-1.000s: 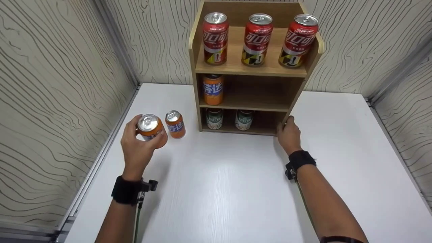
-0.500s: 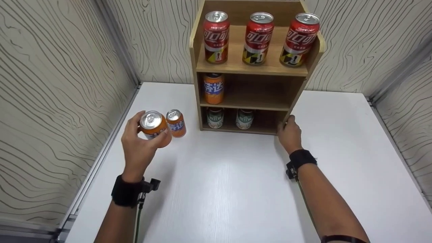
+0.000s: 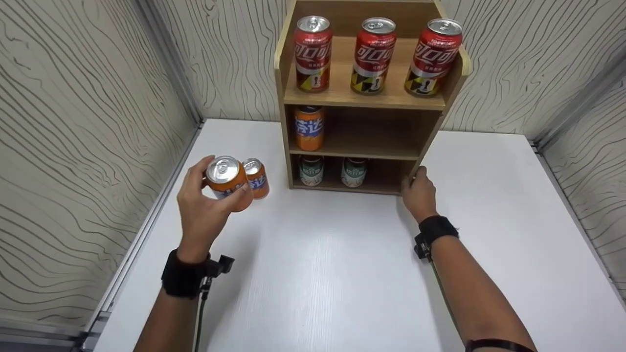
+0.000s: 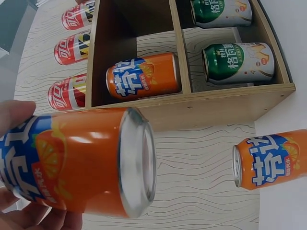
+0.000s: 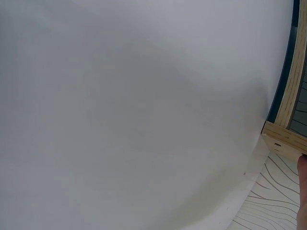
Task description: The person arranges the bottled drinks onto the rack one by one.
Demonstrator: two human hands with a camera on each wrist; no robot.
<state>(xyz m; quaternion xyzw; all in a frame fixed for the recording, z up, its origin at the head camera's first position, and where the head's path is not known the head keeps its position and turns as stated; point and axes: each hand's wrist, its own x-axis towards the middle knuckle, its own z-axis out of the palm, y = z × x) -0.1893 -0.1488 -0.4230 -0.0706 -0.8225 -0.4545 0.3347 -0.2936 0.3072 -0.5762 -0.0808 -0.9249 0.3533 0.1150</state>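
Note:
My left hand [image 3: 205, 200] holds an orange soda can [image 3: 226, 178] between thumb and fingers, raised above the table. In the left wrist view the held can [image 4: 81, 163] lies across the near foreground with its metal end facing right. Just behind it in the head view stands a second orange soda can [image 3: 259, 183], partly overlapped. A wooden three-level shelf [image 3: 371, 155] stands at the back, with one orange soda can [image 3: 309, 129] at the left of its middle level. My right hand [image 3: 419, 195] grips the lower front edge of the shelf's right side.
Three red cola cans [image 3: 373, 58] stand along the top level. Two green-and-white cans [image 3: 354, 173] sit on the bottom level, at left and centre. The white table [image 3: 318, 274] is bounded by patterned walls [image 3: 88, 122] at the back and sides.
My left hand has lifted the held can a little and moved it rightward, so it overlaps the standing orange can more. The right hand has stayed at the shelf.

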